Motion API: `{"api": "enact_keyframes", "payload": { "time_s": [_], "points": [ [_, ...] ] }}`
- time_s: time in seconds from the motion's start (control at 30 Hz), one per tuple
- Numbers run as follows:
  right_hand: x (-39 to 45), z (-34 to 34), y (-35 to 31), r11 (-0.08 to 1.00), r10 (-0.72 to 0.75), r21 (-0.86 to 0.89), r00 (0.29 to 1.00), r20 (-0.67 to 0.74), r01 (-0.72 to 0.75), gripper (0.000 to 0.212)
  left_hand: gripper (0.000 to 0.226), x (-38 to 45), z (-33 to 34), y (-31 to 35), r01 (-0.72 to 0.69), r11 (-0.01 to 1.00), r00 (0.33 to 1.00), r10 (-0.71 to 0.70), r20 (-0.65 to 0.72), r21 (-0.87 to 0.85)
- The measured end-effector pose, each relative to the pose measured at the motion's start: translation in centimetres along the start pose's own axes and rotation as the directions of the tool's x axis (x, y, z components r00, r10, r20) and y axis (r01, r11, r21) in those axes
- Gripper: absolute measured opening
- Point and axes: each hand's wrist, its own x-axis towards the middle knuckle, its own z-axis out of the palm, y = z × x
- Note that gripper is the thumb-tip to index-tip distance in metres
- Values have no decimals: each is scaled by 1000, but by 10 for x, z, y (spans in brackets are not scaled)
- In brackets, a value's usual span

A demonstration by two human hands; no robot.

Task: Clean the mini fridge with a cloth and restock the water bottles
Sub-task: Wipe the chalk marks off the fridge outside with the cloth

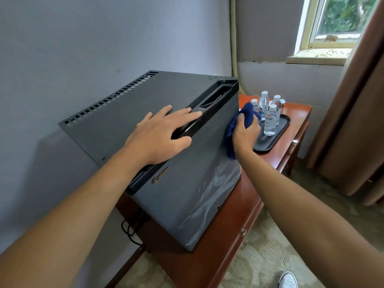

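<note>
Two hands are at work on the mini fridge (166, 125): the left hand (162, 132) lies flat with straight fingers on its top by the recessed door handle, holding nothing, while the right hand (244, 132) grips a bunched blue cloth (239, 125) against the door's far edge. Beyond the right hand, further along the table (249, 204) toward the window, four water bottles (268, 113) stand upright on a black tray (276, 134). Restocking should therefore fall to the right hand, which is much nearer, though the door looks closed for now.
</note>
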Motion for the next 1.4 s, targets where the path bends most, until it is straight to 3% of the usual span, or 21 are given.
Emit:
{"api": "enact_keyframes", "payload": {
  "time_s": [0.17,0.33,0.43,0.57,0.7,0.83,1.03,1.2,1.4],
  "points": [
    [-89,3,9,999,-46,-8,999,17,46,70,66,0,0,1,7,1000,1000,-7,-13,-1],
    [-256,2,36,997,-73,38,978,198,67,48,68,-1,-1,2,15,1000,1000,-15,-8,2],
    [-311,0,42,996,-50,85,956,290,26,44,67,-2,0,2,17,1000,1000,-17,-7,0],
    [-299,-1,33,996,-67,81,954,292,46,39,67,-2,1,0,13,1000,1000,-13,-11,-5],
    [-237,4,15,988,-135,98,976,171,120,48,67,-1,1,0,9,1000,1000,-9,-21,-5],
    [-127,6,-7,1000,0,23,999,40,-1,60,66,0,1,-1,8,1000,1000,-9,-28,-16],
    [2,-6,-10,993,114,-1,993,3,-114,39,66,3,1,-1,2,1000,1000,-3,-28,-28],
    [-25,-4,-6,995,93,26,996,-12,-93,44,66,1,1,-1,9,1000,999,-10,-32,-30],
    [-168,1,3,999,26,31,998,66,-28,58,68,1,0,-1,23,999,999,-24,-26,-25]
  ]
}}
